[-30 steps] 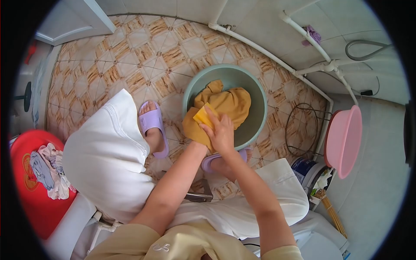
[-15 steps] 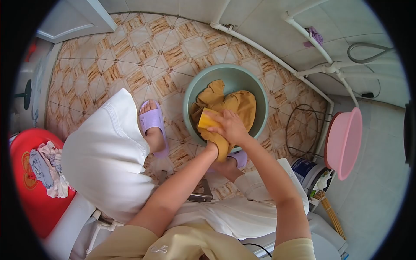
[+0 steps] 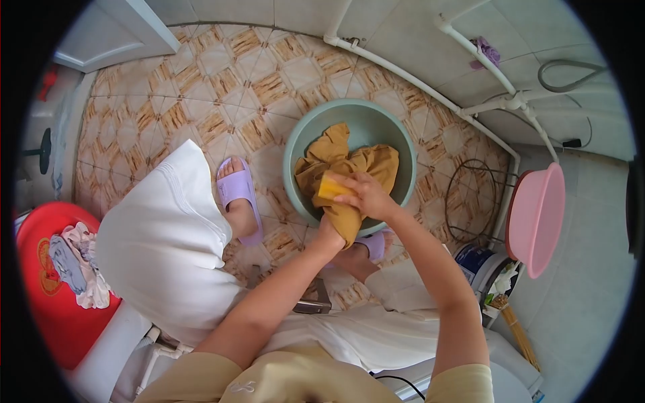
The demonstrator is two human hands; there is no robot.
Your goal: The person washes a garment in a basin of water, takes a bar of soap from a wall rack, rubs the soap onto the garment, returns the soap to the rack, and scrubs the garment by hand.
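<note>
Your right hand (image 3: pixel 367 195) grips a yellow rectangular block (image 3: pixel 330 188) over bunched mustard-brown cloth (image 3: pixel 380 164). The cloth covers most of your left hand (image 3: pixel 328 232), its grip hidden, and lies in a round grey-green plastic basin (image 3: pixel 357 114) on patterned tiles (image 3: pixel 195 111).

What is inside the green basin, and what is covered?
In the green basin is a mustard cloth; the right hand holds a yellow block against it. The cloth hides much of the bottom and most of the left hand.

Cloth (image 3: pixel 344 163) lies in the tub (image 3: pixel 376 126), with a basin (image 3: pixel 543 221) to the right, seemingly against the wall (image 3: pixel 588 228).
</note>
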